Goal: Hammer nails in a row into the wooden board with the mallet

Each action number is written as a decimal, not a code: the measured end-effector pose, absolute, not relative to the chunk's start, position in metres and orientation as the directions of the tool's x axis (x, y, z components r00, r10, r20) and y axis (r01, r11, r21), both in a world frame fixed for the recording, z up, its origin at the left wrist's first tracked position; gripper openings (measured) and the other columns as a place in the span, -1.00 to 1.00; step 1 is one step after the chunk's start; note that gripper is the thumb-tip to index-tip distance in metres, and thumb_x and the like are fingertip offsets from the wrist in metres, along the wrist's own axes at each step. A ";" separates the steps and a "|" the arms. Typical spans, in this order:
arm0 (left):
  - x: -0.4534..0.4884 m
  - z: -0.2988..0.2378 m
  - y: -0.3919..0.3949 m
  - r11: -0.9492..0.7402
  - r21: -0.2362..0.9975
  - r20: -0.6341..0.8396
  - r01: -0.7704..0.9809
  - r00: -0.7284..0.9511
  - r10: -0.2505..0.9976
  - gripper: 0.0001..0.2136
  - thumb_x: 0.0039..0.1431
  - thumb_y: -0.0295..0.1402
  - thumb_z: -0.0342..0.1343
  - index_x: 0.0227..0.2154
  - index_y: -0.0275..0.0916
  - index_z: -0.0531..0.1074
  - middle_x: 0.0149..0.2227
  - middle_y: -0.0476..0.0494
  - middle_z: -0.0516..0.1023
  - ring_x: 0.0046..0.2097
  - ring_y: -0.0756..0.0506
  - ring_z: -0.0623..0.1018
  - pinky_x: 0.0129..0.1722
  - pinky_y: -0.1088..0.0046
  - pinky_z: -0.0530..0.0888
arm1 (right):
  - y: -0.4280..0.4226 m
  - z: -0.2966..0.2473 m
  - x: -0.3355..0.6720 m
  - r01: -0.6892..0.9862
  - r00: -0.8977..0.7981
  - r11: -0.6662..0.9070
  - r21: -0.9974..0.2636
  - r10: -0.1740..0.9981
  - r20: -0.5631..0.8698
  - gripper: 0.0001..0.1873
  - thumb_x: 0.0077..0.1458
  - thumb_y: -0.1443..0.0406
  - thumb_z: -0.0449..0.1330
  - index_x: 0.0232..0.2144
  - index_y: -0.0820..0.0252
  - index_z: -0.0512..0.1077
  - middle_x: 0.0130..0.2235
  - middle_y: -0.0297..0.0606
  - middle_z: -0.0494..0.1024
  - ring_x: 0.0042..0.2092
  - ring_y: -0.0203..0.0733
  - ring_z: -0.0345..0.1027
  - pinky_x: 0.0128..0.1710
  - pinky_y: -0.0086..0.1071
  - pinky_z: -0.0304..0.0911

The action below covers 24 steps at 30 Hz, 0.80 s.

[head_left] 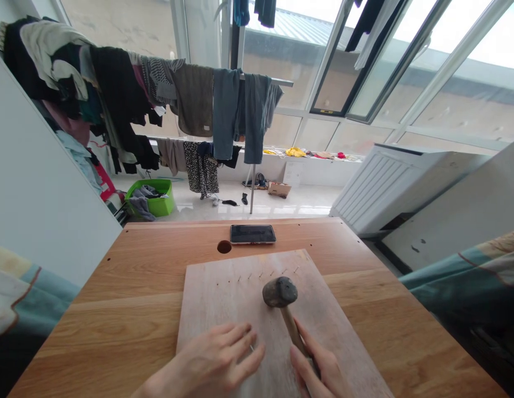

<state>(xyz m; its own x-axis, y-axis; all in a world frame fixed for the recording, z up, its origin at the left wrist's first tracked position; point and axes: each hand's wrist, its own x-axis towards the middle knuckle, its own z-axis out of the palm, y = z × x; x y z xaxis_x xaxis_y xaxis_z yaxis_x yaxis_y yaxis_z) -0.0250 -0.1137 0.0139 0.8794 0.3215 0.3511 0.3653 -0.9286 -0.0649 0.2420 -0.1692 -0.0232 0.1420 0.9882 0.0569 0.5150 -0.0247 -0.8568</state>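
Observation:
My right hand (319,365) is wrapped round the wooden handle of a mallet (280,292), whose dark, worn head is over the pale wooden board (211,309). My left hand (215,356) is low over the same board, left of the handle, its fingers curled. A thin sliver, which looks like a nail (252,348), shows between the thumb and fingers. Across the board's far part runs a row of several small nails (261,274). Those on the right lean and stick up; the two leftmost marks look like dots, flush with the wood.
A phone (252,234) lies beyond the board on the wooden table (116,309), beside a round hole (224,246). Past the table stand a drying rack with clothes (194,99) and a green basket (161,205). Curtains (460,271) hang at both sides.

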 end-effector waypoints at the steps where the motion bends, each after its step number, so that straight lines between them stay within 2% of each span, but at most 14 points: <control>1: -0.025 0.012 -0.114 -0.921 -0.088 0.351 0.379 0.877 0.327 -0.71 0.39 -0.48 0.01 0.11 -0.35 0.42 -0.01 -0.28 0.64 0.03 -0.18 0.59 0.00 0.35 0.50 | -0.170 -0.024 0.241 0.507 0.131 -0.027 -0.861 0.990 0.045 -0.30 0.16 -0.20 0.15 0.09 0.13 0.59 -0.32 -0.07 0.73 -0.29 0.06 0.61 -0.34 -0.29 0.56; 5: -0.025 0.014 -0.113 -0.913 -0.140 0.336 0.382 0.886 0.320 -0.73 0.34 -0.52 0.03 0.06 -0.36 0.44 -0.26 -0.22 0.63 -0.20 -0.16 0.59 -0.19 0.33 0.50 | -0.172 -0.023 0.237 0.502 0.139 -0.060 -0.863 0.990 0.012 -0.32 0.17 -0.20 0.13 0.10 0.07 0.58 -0.45 -0.16 0.67 -0.46 -0.03 0.53 -0.50 -0.33 0.49; 8: -0.025 0.024 -0.109 -0.919 -0.113 0.341 0.377 0.884 0.320 -0.76 0.32 -0.53 0.06 0.00 -0.35 0.45 -0.37 -0.14 0.56 -0.34 -0.14 0.53 -0.28 0.30 0.48 | -0.173 -0.020 0.235 0.493 0.159 -0.085 -0.866 0.987 -0.006 -0.30 0.19 -0.20 0.11 0.11 0.12 0.57 -0.50 -0.18 0.63 -0.50 -0.07 0.50 -0.55 -0.36 0.45; 11: -0.031 0.029 -0.096 -0.880 0.064 0.391 0.471 0.799 0.456 -0.74 0.30 -0.58 0.03 -0.03 -0.25 0.47 -0.35 -0.11 0.54 -0.32 -0.12 0.52 -0.24 0.31 0.48 | -0.172 -0.019 0.233 0.472 0.147 -0.115 -0.874 0.988 -0.051 -0.29 0.22 -0.19 0.08 0.15 0.12 0.54 -0.55 -0.22 0.58 -0.54 -0.09 0.48 -0.63 -0.39 0.39; 14: -0.039 0.023 -0.074 -0.698 0.392 0.450 0.599 0.537 0.714 -0.74 0.32 -0.56 -0.01 -0.08 -0.15 0.50 -0.26 -0.10 0.58 -0.23 -0.10 0.56 -0.17 0.35 0.50 | -0.172 -0.018 0.233 0.463 0.136 -0.114 -0.879 0.989 -0.057 -0.32 0.22 -0.19 0.08 0.15 0.05 0.54 -0.53 -0.20 0.60 -0.53 -0.06 0.51 -0.61 -0.36 0.41; 17: -0.043 0.014 -0.051 -0.523 0.626 0.426 0.579 0.308 0.850 -0.84 0.33 -0.43 0.04 -0.20 -0.15 0.53 -0.23 -0.08 0.63 -0.18 -0.10 0.60 -0.15 0.38 0.53 | -0.173 -0.019 0.234 0.483 0.157 -0.078 -0.872 0.988 -0.001 -0.33 0.19 -0.20 0.11 0.12 0.04 0.56 -0.36 -0.11 0.70 -0.41 -0.01 0.58 -0.46 -0.32 0.51; 20: -0.042 0.009 -0.039 -0.463 0.703 0.387 0.540 0.257 0.886 -0.87 0.29 -0.39 0.07 -0.26 -0.17 0.54 -0.25 -0.08 0.64 -0.22 -0.09 0.60 -0.21 0.40 0.54 | -0.174 -0.020 0.235 0.503 0.185 -0.056 -0.862 0.982 0.044 -0.35 0.17 -0.20 0.14 0.09 0.03 0.58 -0.22 -0.06 0.73 -0.30 0.00 0.61 -0.35 -0.32 0.55; 24: -0.040 0.007 -0.037 -0.472 0.685 0.393 0.556 0.264 0.881 -0.87 0.28 -0.40 0.07 -0.28 -0.17 0.53 -0.29 -0.07 0.62 -0.27 -0.08 0.58 -0.23 0.41 0.53 | -0.175 -0.023 0.236 0.487 0.180 -0.085 -0.869 0.984 0.004 -0.39 0.19 -0.17 0.15 0.13 -0.04 0.55 -0.33 -0.13 0.70 -0.43 -0.02 0.58 -0.47 -0.29 0.52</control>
<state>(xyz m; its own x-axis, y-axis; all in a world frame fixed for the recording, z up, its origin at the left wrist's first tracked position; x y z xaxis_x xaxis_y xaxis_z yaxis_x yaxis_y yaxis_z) -0.0405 -0.0373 0.0072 0.2639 0.8809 0.3928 0.5556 -0.4718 0.6847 0.2359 -0.1753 -0.0226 0.1796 0.9837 0.0040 0.4874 -0.0855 -0.8690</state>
